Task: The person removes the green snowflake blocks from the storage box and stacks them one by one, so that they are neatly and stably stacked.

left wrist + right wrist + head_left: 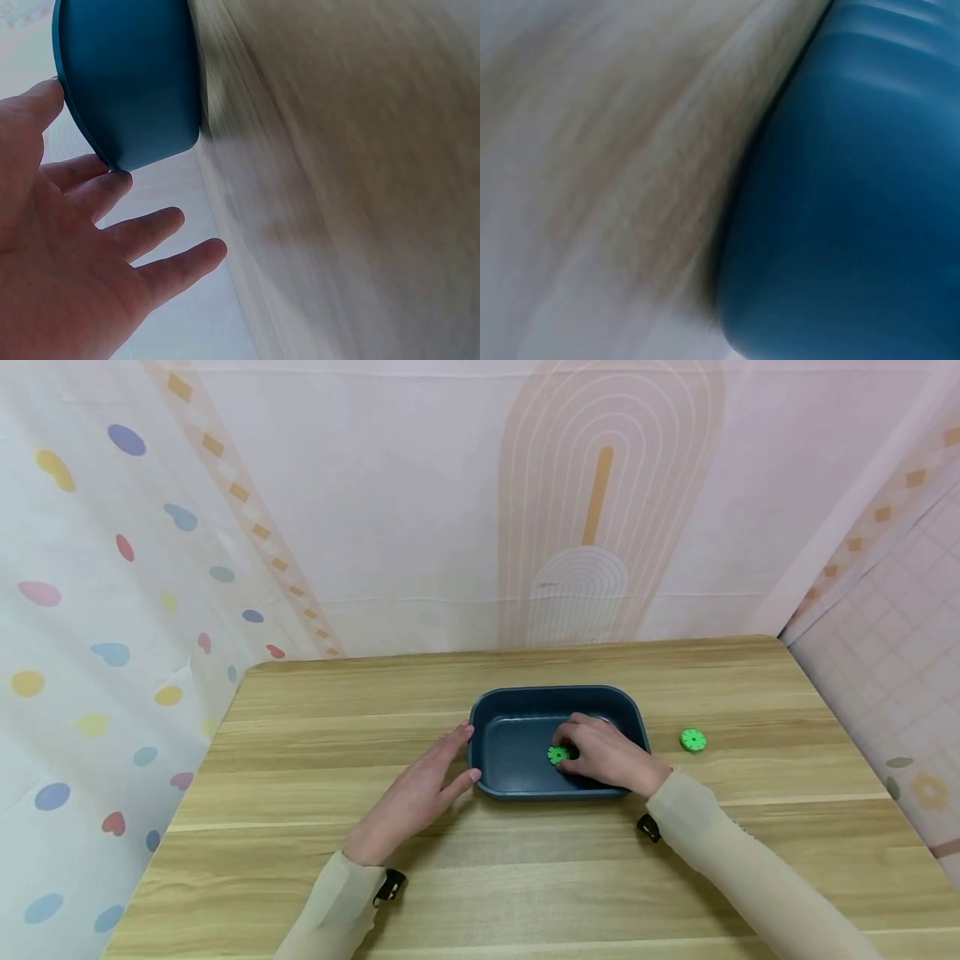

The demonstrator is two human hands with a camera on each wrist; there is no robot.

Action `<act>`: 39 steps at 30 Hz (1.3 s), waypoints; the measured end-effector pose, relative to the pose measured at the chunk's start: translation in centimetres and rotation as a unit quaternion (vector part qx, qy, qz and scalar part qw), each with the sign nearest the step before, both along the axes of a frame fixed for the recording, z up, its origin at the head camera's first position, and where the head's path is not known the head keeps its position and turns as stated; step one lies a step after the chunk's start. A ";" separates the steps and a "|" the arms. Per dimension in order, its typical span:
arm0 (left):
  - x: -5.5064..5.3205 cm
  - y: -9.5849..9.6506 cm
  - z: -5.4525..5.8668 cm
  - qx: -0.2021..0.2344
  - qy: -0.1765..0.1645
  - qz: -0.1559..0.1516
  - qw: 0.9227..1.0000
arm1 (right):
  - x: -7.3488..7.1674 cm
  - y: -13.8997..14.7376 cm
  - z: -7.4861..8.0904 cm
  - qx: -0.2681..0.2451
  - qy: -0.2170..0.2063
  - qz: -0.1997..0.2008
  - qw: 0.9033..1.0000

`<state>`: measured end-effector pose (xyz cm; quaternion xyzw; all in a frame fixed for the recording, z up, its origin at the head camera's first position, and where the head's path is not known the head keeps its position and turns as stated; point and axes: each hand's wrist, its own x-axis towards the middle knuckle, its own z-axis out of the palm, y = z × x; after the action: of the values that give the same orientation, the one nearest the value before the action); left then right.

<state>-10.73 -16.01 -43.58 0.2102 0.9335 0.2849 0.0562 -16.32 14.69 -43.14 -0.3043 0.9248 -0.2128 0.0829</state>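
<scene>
A dark blue rectangular tray (517,760) with rounded corners lies on the table. My left hand (420,785) touches its left rim, thumb and fingers fairly straight. Close up in the left wrist view, the thumb and two fingertips of the left hand (82,232) meet the edge of the tray (127,82), while the other fingers stand apart from it. Inside the tray my right hand (603,753) pinches a small green notched disc (557,755), partly covered by the fingers. The right wrist view has only the outer wall of the tray (855,202); that hand is hidden there.
Another green notched disc (693,740) lies on the wooden table (525,885) to the right of the tray. Patterned cloth (405,510) hangs behind the table and along both sides.
</scene>
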 end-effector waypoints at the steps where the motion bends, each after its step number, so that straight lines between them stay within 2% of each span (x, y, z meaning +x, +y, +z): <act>1: 0.0 0.0 0.0 0.000 0.000 -0.001 1.000 | 0.0 0.0 0.0 -0.003 0.002 0.000 1.000; 11: -0.1 -0.1 -0.1 -0.002 0.000 -0.002 1.000 | 0.3 -0.2 0.4 -0.022 0.000 -0.011 1.000; 26: 0.0 -0.2 0.0 0.003 0.004 -0.005 1.000 | 1.2 0.4 1.7 -0.070 0.020 -0.038 0.997; 39: -0.1 0.0 0.0 0.001 -0.001 0.000 1.000 | 1.7 1.5 1.6 -0.103 0.033 -0.047 0.993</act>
<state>-10.79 -16.06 -43.57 0.2096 0.9333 0.2859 0.0570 -14.63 16.15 -41.53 -0.2742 0.9135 -0.3004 0.0105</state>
